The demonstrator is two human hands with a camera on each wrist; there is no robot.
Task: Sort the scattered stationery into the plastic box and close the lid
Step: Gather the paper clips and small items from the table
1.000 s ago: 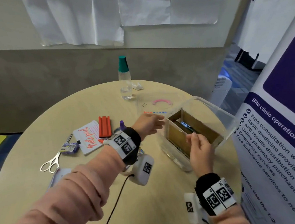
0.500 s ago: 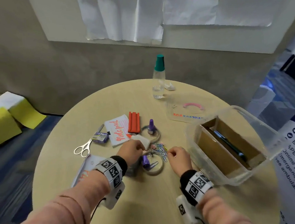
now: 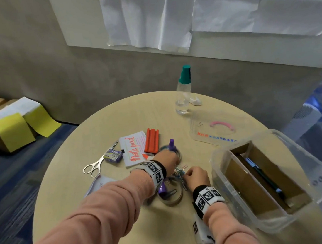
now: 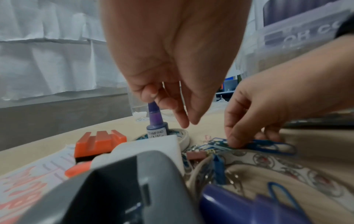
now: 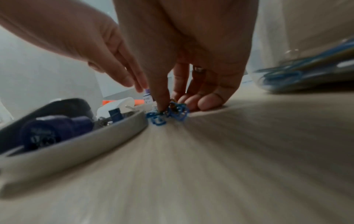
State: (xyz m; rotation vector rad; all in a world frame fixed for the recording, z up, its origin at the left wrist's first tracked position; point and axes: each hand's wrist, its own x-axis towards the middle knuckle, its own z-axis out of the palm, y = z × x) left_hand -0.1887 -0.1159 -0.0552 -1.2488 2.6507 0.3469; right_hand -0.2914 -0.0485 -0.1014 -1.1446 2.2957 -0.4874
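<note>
The right hand point(image 5: 191, 84) has its fingers curled down onto a tangle of blue paper clips point(image 5: 170, 112) on the table point(image 3: 126, 230), thumb and forefinger pinching into the heap; the left hand point(image 4: 168, 72) hangs just above the purple stamp-ink bottle point(image 4: 156, 121), fingers loosely narrowed near its cap, and I cannot tell whether they grip it. The plastic box point(image 3: 228, 184) stands open just right of the hands, holding only a pen point(image 3: 265, 179) that I can see; its lid point(image 3: 205, 133) lies apart behind. Scissors point(image 3: 94, 165), notepad point(image 3: 133, 149) and orange block point(image 3: 151, 141) still lie loose, so most sorting remains. Only the head view shows box and lid; only the wrist views show fingertip contact.
</note>
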